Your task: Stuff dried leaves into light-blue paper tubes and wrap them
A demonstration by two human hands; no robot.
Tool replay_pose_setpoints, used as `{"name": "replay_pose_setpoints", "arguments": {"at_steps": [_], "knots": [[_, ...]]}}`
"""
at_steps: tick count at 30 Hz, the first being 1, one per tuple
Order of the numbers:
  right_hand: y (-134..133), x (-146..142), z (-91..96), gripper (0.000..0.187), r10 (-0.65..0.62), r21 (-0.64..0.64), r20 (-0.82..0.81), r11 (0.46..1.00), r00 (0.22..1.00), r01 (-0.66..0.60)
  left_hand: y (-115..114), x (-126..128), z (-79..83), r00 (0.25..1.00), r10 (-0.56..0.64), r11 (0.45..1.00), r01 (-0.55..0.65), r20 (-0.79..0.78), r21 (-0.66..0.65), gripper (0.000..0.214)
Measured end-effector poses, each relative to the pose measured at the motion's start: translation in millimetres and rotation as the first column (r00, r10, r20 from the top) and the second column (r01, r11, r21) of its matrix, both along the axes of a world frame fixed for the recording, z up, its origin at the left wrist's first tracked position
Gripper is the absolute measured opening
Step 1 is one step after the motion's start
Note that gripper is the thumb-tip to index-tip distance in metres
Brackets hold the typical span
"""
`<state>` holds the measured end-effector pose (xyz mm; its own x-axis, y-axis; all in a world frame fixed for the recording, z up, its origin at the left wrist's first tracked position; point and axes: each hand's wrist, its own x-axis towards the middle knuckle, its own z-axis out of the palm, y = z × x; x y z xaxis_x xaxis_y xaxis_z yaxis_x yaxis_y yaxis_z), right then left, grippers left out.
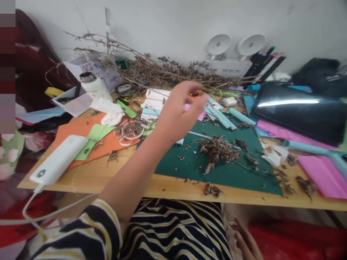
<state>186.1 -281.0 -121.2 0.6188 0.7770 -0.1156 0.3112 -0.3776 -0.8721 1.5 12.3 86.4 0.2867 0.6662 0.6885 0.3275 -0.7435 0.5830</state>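
My left hand (pixel 180 110) reaches out over the far part of the dark green sheet (pixel 179 166), blurred. Its fingers are bent and apart from the thumb, and I see nothing held between them. Under and beside it lie pale blue paper rolls (pixel 221 115) and a small pink scrap (pixel 201 116). A clump of dried leaves (pixel 219 150) rests on the green sheet, to the right of my forearm. Low at the bottom, below the table edge, my right hand (pixel 245 240) is partly in view, its fingers loosely stretched and apart.
Long dried branches (pixel 162 72) lie along the wall. A white bottle (pixel 96 86), a power bank (pixel 58 159) with a cable and orange paper (pixel 65 133) are on the left. A dark tablet (pixel 300 112) and pink paper (pixel 324 177) lie right. A white two-dish device (pixel 227 66) stands behind.
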Motion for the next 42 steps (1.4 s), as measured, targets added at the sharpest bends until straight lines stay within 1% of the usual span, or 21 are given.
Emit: {"name": "replay_pose_setpoints", "arguments": {"at_steps": [1, 2, 3, 4, 5, 6, 8, 9, 11, 14, 17, 21, 23, 24, 27, 29, 30, 32, 35, 39, 42], "knots": [[5.8, 3.9, 8.7, 0.036, -0.003, 0.048, 0.074, 0.999, 0.997, -0.001, 7.8, 10.0, 11.2, 0.98, -0.062, 0.998, 0.063, -0.191, -0.003, 0.026], [14.1, 5.0, 18.6, 0.037, -0.008, 0.128, 0.156, 0.992, 0.988, -0.012, 12.9, 17.8, 19.7, 0.911, -0.118, 0.992, 0.123, -0.396, -0.013, 0.025], [24.5, 3.0, 29.0, 0.037, -0.027, 0.254, 0.256, 0.966, 0.966, -0.04, 16.0, 23.0, 24.8, 0.807, -0.157, 0.986, 0.163, -0.569, -0.041, 0.026], [36.6, -1.5, 39.2, 0.039, 0.012, 0.31, 0.383, 0.94, 0.924, -0.141, 18.0, 25.7, 26.1, 0.696, -0.188, 0.98, 0.176, -0.693, -0.089, 0.028], [49.7, -7.8, 48.6, 0.041, 0.092, 0.291, 0.531, 0.914, 0.842, -0.283, 19.5, 25.8, 24.0, 0.579, -0.216, 0.974, 0.185, -0.786, -0.132, 0.032], [63.0, -14.8, 56.8, 0.044, 0.176, 0.204, 0.657, 0.894, 0.733, -0.398, 21.1, 23.7, 19.2, 0.481, -0.227, 0.97, 0.185, -0.847, -0.155, 0.034], [87.0, -28.1, 68.8, 0.047, 0.235, 0.073, 0.796, 0.878, 0.559, -0.473, 25.5, 14.1, 5.2, 0.343, -0.264, 0.959, 0.193, -0.901, -0.208, 0.039], [96.5, -33.3, 72.6, 0.045, 0.259, 0.018, 0.831, 0.873, 0.492, -0.488, 28.1, 7.5, -2.3, 0.32, -0.3, 0.948, 0.202, -0.899, -0.244, 0.041], [109.8, -40.5, 76.8, 0.037, 0.273, -0.044, 0.856, 0.885, 0.438, -0.464, 33.2, -6.4, -15.9, 0.326, -0.316, 0.946, 0.187, -0.891, -0.266, 0.045], [119.2, -44.7, 78.7, 0.023, 0.287, -0.069, 0.84, 0.898, 0.461, -0.434, 37.7, -22.5, -33.1, 0.265, -0.256, 0.963, 0.154, -0.929, -0.222, 0.049], [124.6, -43.6, 80.8, 0.016, 0.324, -0.035, 0.808, 0.861, 0.493, -0.507, 38.0, -28.3, -46.5, 0.193, -0.215, 0.967, 0.176, -0.957, -0.182, 0.04], [133.8, -38.7, 88.0, 0.014, 0.283, 0.134, 0.736, 0.829, 0.615, -0.543, 33.1, -27.8, -45.3, 0.246, -0.178, 0.966, 0.23, -0.953, -0.121, 0.022], [139.9, -37.3, 94.5, 0.011, 0.269, 0.195, 0.705, 0.817, 0.656, -0.543, 26.4, -29.5, -36.2, 0.333, -0.257, 0.95, 0.26, -0.907, -0.174, 0.019], [143.6, -37.2, 98.8, 0.01, 0.267, 0.221, 0.693, 0.806, 0.67, -0.55, 21.4, -31.3, -31.4, 0.405, -0.328, 0.933, 0.278, -0.853, -0.227, 0.02], [159.9, -39.4, 117.3, 0.009, 0.264, 0.311, 0.668, 0.749, 0.695, -0.584, 0.6, -38.2, -26.1, 0.687, -0.549, 0.832, 0.39, -0.477, -0.396, 0.02], [175.9, -42.1, 134.6, 0.009, 0.252, 0.374, 0.67, 0.698, 0.698, -0.611, -15.0, -41.5, -34.5, 0.73, -0.667, 0.703, 0.548, -0.151, -0.454, 0.017], [185.3, -43.9, 144.3, 0.009, 0.247, 0.398, 0.677, 0.67, 0.694, -0.627, -22.0, -42.2, -41.6, 0.736, -0.675, 0.662, 0.581, -0.041, -0.474, 0.015], [205.4, -48.1, 163.4, 0.01, 0.261, 0.418, 0.697, 0.608, 0.667, -0.675, -32.5, -42.3, -58.1, 0.786, -0.609, 0.672, 0.581, 0.103, -0.46, 0.009], [234.2, -56.2, 183.1, 0.013, 0.375, 0.386, 0.721, 0.481, 0.582, -0.787, -38.5, -41.8, -77.2, 0.795, -0.572, 0.679, 0.596, 0.2, -0.428, 0.007], [257.2, -66.1, 185.0, 0.007, 0.558, 0.345, 0.699, 0.285, 0.448, -0.894, -35.1, -42.2, -83.7, 0.81, -0.558, 0.694, 0.575, 0.181, -0.433, 0.002], [260.1, -68.3, 178.6, 0.001, 0.601, 0.322, 0.72, 0.155, 0.347, -0.934, -32.3, -41.2, -82.9, 0.832, -0.526, 0.705, 0.541, 0.174, -0.459, 0.007]]}}
